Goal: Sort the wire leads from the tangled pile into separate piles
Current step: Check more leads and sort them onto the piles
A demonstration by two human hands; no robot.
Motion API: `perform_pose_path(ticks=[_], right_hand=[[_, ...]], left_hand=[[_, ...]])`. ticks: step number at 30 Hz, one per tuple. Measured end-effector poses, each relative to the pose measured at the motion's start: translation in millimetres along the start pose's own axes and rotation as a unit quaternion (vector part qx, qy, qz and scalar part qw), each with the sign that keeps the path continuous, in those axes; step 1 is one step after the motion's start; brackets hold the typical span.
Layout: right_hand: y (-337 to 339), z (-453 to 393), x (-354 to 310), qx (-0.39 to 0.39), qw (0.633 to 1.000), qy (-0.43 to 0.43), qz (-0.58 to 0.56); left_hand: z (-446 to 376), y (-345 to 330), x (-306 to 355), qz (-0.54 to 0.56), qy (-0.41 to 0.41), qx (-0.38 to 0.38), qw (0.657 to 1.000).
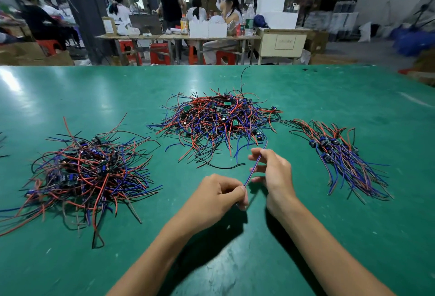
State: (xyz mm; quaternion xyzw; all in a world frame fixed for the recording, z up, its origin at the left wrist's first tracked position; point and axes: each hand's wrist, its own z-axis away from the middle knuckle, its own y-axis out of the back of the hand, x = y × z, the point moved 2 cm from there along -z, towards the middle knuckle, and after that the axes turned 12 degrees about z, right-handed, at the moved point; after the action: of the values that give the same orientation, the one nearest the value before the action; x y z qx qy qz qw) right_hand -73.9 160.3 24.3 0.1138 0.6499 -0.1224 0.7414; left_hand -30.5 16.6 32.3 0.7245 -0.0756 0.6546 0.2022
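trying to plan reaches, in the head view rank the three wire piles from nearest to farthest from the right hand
Measured from the right hand, which holds a wire lead together with the left hand:
1. Middle pile, just ahead of the fingers.
2. Right pile, off to the right on the green table.
3. Left pile, far left, beyond the left hand.

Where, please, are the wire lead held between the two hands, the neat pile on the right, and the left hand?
wire lead [255, 166], head view, middle of the strand.
neat right pile [341, 156], head view, centre of the bundle.
left hand [219, 198], head view, back of the hand.
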Motion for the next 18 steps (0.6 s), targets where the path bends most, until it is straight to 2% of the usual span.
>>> perform_pose_path(ticks=[3,6,9,12,15,18], right_hand=[[2.9,-3.2,3.6,-0.04,0.991,-0.111,-0.06],[7.7,-6.1,2.8,-0.107,0.955,-0.224,-0.163],[13.8,-5.0,1.5,-0.134,0.936,-0.261,-0.195],[16.1,-1.3,-0.6,-0.126,0.957,-0.202,-0.167],[9.2,2.6,-5.6,-0.149,0.988,-0.033,-0.005],[-2.7,11.7,-5.1,-0.235,0.961,0.092,0.116]], left_hand=[[2.5,-1.3,-2.2,-0.091,-0.039,-0.004,0.995],[2.6,2.4,-6.2,-0.124,-0.053,0.002,0.991],[1.2,2.8,-7.8,-0.142,-0.064,0.0,0.988],[3.0,4.3,-9.8,-0.117,-0.071,0.027,0.99],[1.7,14.4,-8.6,-0.035,-0.046,0.082,0.995],[-1.8,27.8,-5.5,0.043,-0.024,0.107,0.993]])
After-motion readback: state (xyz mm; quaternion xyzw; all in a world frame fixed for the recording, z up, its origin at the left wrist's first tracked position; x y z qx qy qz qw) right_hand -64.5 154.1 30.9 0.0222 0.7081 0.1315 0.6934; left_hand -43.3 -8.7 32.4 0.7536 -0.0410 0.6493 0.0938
